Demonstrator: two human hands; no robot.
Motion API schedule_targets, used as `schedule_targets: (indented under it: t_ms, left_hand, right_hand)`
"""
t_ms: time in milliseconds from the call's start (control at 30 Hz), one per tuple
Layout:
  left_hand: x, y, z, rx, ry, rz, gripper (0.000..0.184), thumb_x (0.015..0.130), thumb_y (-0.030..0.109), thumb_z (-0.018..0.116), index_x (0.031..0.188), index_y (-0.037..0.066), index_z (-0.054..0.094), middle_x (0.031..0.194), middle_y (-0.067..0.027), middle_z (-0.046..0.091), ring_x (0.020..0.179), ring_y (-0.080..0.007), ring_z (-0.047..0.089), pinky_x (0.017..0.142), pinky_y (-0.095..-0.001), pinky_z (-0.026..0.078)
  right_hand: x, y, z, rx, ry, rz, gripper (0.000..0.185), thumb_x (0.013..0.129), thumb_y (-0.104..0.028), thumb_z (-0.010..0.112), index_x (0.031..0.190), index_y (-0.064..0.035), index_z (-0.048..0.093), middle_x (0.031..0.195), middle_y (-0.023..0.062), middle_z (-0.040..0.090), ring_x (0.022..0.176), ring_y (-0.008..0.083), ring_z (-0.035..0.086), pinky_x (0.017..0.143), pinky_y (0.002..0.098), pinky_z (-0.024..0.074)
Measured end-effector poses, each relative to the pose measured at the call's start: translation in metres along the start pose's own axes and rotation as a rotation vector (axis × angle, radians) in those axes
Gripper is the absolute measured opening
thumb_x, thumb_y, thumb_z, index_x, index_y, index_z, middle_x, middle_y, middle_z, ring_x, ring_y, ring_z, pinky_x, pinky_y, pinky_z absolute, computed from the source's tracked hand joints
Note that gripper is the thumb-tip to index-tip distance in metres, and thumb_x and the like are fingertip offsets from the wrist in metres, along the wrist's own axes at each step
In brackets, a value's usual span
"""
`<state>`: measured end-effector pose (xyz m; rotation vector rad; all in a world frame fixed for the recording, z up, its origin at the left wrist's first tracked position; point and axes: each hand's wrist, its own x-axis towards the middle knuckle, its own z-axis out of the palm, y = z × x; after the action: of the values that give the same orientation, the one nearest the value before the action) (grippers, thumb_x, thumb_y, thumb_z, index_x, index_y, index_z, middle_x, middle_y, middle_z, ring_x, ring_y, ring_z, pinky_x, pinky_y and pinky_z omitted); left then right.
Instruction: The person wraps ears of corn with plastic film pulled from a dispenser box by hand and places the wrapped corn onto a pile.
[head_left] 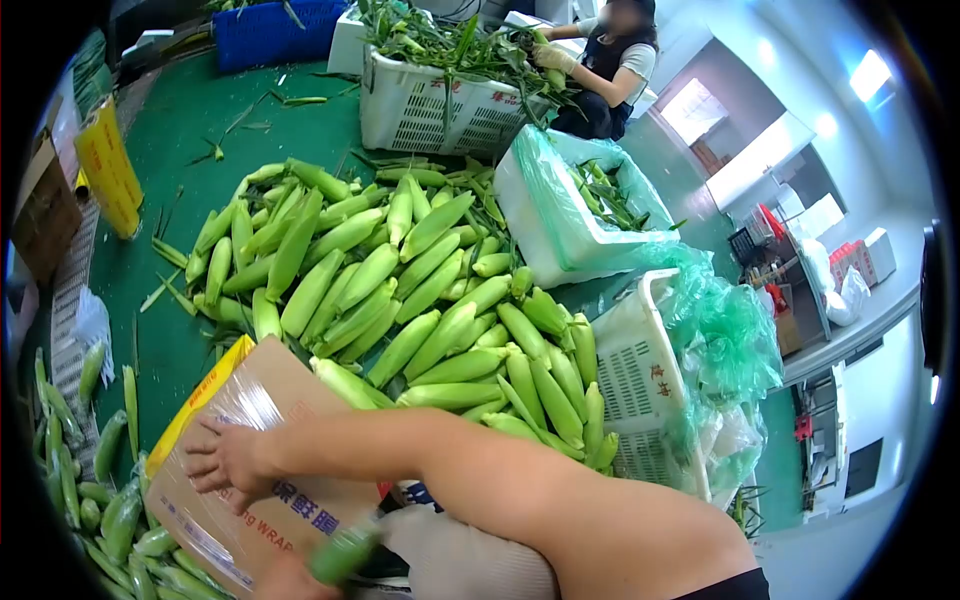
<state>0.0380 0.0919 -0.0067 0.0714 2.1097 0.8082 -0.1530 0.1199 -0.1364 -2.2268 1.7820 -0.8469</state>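
My right arm reaches across from the lower right. My right hand (232, 462) lies spread, palm down, on a cardboard carton (300, 400) printed with blue characters and the red word "WRAP". Clear film and yellow tape show on the carton. At the bottom edge my left hand (288, 582), partly cut off and smeared by motion, grips a green ear of corn (345, 552). Beyond the carton a big heap of corn in pale green husks (350, 270) covers the floor. More ears, darker and shiny (125, 525), lie at the lower left.
A white crate (440, 105) heaped with leaves stands at the back, a person (610, 75) beside it in gloves. Right of the heap are a bag-lined white box (550, 220) and another crate (640, 370) under green plastic (720, 340). A yellow roll-like object (108, 165) stands left.
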Motion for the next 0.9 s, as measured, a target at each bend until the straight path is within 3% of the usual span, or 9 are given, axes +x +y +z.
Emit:
schedule_targets:
  t_ms: [167,233,300,367,533,600,700,733,900]
  left_hand:
    - [0.014,-0.034,0.078,-0.243,-0.254,0.121,0.083,0.068,0.033,0.089,0.14,0.006,0.056,0.129,-0.0195,0.063,0.122,-0.0366,0.059,0.104,-0.0451,0.048]
    - [-0.008,-0.043,0.09,-0.345,-0.205,0.183,0.086,0.069,0.035,0.09,0.143,0.006,0.056,0.135,-0.0182,0.061,0.128,-0.0344,0.057,0.107,-0.0434,0.046]
    - [-0.029,-0.038,0.086,-0.491,-0.071,0.321,0.091,0.07,0.03,0.093,0.149,0.007,0.051,0.124,-0.0143,0.063,0.117,-0.03,0.06,0.102,-0.0423,0.049]
    - [-0.042,-0.044,0.074,-0.764,-0.067,0.276,0.088,0.073,0.027,0.092,0.149,0.009,0.053,0.126,-0.0141,0.065,0.115,-0.0293,0.063,0.1,-0.0396,0.051]
    - [-0.08,-0.064,0.006,-0.447,0.115,0.27,0.084,0.078,0.023,0.089,0.15,0.007,0.048,0.121,-0.0126,0.073,0.109,-0.029,0.071,0.096,-0.0382,0.055]
    - [-0.08,-0.062,0.007,-0.647,0.608,0.23,0.078,0.083,0.021,0.085,0.149,0.008,0.047,0.115,-0.0121,0.073,0.105,-0.0289,0.072,0.096,-0.0414,0.056]
    - [-0.032,-0.032,0.028,-1.875,1.368,0.386,0.057,0.089,0.007,0.077,0.14,0.011,0.051,0.127,-0.014,0.067,0.117,-0.027,0.066,0.101,-0.0454,0.056]
    - [-0.02,-0.019,0.024,-2.181,1.263,0.668,0.053,0.089,0.0,0.074,0.136,0.011,0.052,0.124,-0.0154,0.067,0.115,-0.0289,0.066,0.1,-0.0498,0.057]
    - [0.024,-0.004,0.009,-1.884,1.329,0.565,0.05,0.093,0.014,0.075,0.136,0.008,0.051,0.125,-0.0147,0.065,0.11,-0.0283,0.067,0.096,-0.0488,0.059]
  right_hand:
    - [-0.018,-0.052,-0.021,0.144,-0.234,0.088,0.067,0.086,-0.046,0.074,0.138,-0.0061,0.06,0.156,0.0161,0.05,0.148,0.0397,0.041,0.12,0.0525,0.0369]
    - [-0.087,-0.121,-0.03,0.443,-0.142,0.161,0.061,0.086,-0.039,0.075,0.133,-0.0017,0.061,0.143,0.0249,0.057,0.126,0.0413,0.06,0.1,0.0501,0.0511]
    - [-0.113,-0.15,-0.068,0.715,-0.948,0.242,0.076,0.087,-0.051,0.079,0.143,-0.0044,0.054,0.121,0.0224,0.071,0.116,0.0407,0.067,0.095,0.0504,0.0525]
    - [-0.122,-0.16,-0.074,1.055,-1.074,0.52,0.076,0.087,-0.047,0.084,0.144,-0.009,0.051,0.119,0.019,0.071,0.112,0.0337,0.069,0.096,0.0433,0.0526]
    - [-0.156,-0.143,-0.067,0.96,-0.518,0.478,0.068,0.092,-0.03,0.08,0.146,-0.0104,0.044,0.116,0.0116,0.069,0.105,0.022,0.069,0.085,0.0365,0.0565]
    - [-0.141,-0.143,-0.09,1.321,-0.596,0.862,0.062,0.094,-0.027,0.078,0.144,-0.0121,0.043,0.117,0.0088,0.067,0.109,0.0186,0.065,0.082,0.0352,0.0566]
    - [-0.092,-0.155,-0.082,1.593,-0.158,0.967,0.047,0.098,-0.025,0.073,0.134,-0.0123,0.045,0.116,0.0047,0.06,0.111,0.0162,0.057,0.077,0.0347,0.0547]
    - [-0.065,-0.163,-0.082,1.56,0.031,1.117,0.042,0.1,-0.026,0.071,0.131,-0.0119,0.046,0.115,0.0045,0.059,0.111,0.0157,0.056,0.079,0.034,0.0535]
    - [-0.014,-0.145,-0.046,1.44,0.763,1.107,0.03,0.111,-0.039,0.052,0.124,-0.0114,0.053,0.116,0.0033,0.056,0.113,0.015,0.053,0.096,0.0354,0.0455]
